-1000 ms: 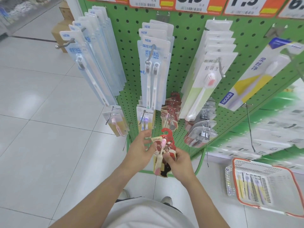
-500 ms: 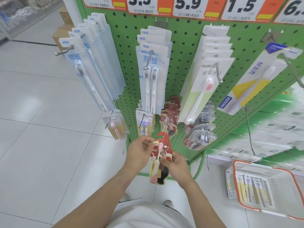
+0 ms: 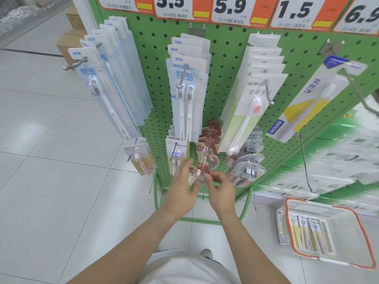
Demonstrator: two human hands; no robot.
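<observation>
A small toothbrush pack [image 3: 197, 172] with a red hanger top and a pink brush hangs at the tip of a low metal peg hook [image 3: 205, 152] on the green pegboard [image 3: 225, 64]. My left hand [image 3: 180, 189] holds the pack's blurred lower body between thumb and raised fingers. From the right, my right hand [image 3: 220, 190] pinches the red top with curled fingers. More red packs [image 3: 211, 136] hang further back on the same hook.
Long toothbrush packs hang on upper hooks at the left [image 3: 110, 83], middle [image 3: 185, 93] and right [image 3: 254, 103]. Bare hooks [image 3: 305, 160] jut out lower right. An orange-rimmed basket [image 3: 357, 220] with several toothbrush packs sits on the tiled floor at right.
Both hands have carried the red pack up and forward from in front of my body to the tip of the low hook. The view has shifted closer to the pegboard.
</observation>
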